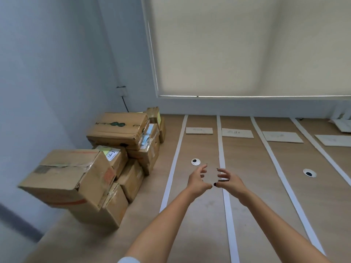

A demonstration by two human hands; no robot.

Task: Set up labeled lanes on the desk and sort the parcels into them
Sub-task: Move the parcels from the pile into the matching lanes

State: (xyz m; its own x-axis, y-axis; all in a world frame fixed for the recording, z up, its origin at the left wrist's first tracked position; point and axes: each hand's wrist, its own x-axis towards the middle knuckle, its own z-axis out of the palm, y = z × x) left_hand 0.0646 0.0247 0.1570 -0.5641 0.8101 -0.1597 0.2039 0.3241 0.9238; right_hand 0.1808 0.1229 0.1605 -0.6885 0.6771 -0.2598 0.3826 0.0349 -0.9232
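Your left hand (197,179) and right hand (227,178) hover side by side above the desk (205,215), fingers loosely spread and curved, holding nothing. They sit over the second white strip (221,149). The stack of cardboard boxes (106,158) lies well off to your left, against the wall. Lane cards (199,130) lie beyond your hands, one between each pair of strips.

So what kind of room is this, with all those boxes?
Probably an office or mailroom. A long wooden desk has round cable holes, a roller blind covers the window, and cardboard parcels are stacked in the corner beside white tape lanes with paper labels.
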